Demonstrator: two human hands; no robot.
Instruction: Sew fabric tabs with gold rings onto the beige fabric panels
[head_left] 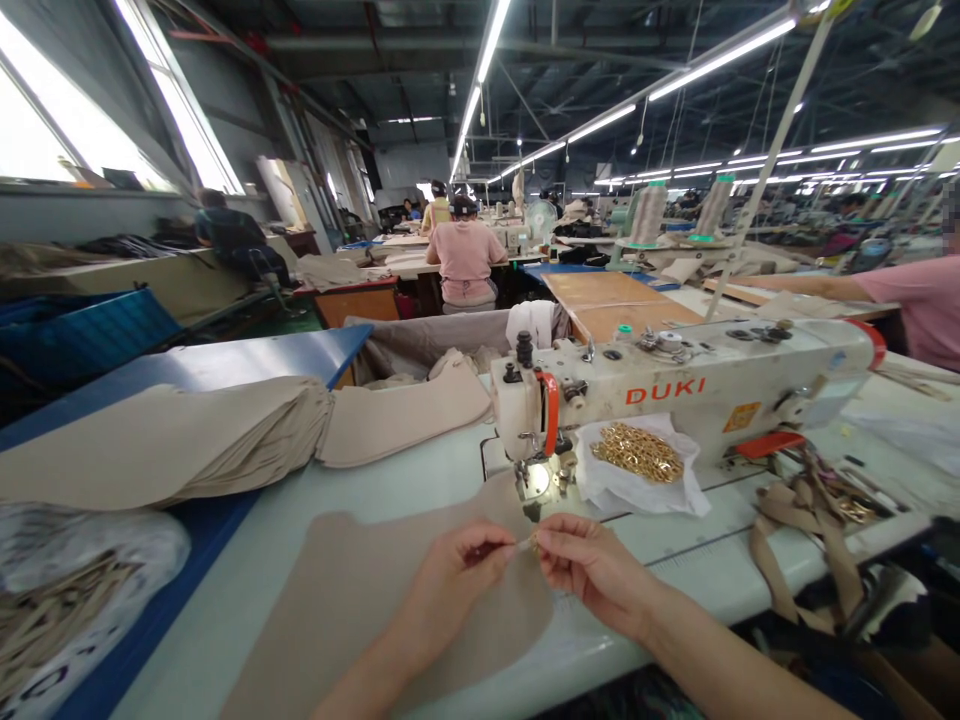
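My left hand [466,566] is closed in a pinch on one end of a short, thin light strip [524,545]. My right hand [589,565] pinches a tiny gold-coloured metal piece at the strip's other end, mostly hidden by the fingertips. Both hands are above a beige fabric panel [360,600] lying flat on the machine table. The panel's far edge reaches the needle area of a white sewing machine [660,380], just beyond my fingertips. Right of the needle, gold metal rings [637,452] are heaped on a white cloth [694,490].
Stacked beige panels [187,440] lie at left, with more panels [405,415] behind. A plastic bag [142,540] holds beige strips. Beige straps [810,530] hang over the table's right edge. A co-worker in pink [465,250] sits ahead; another person's arm [817,288] reaches in from the right.
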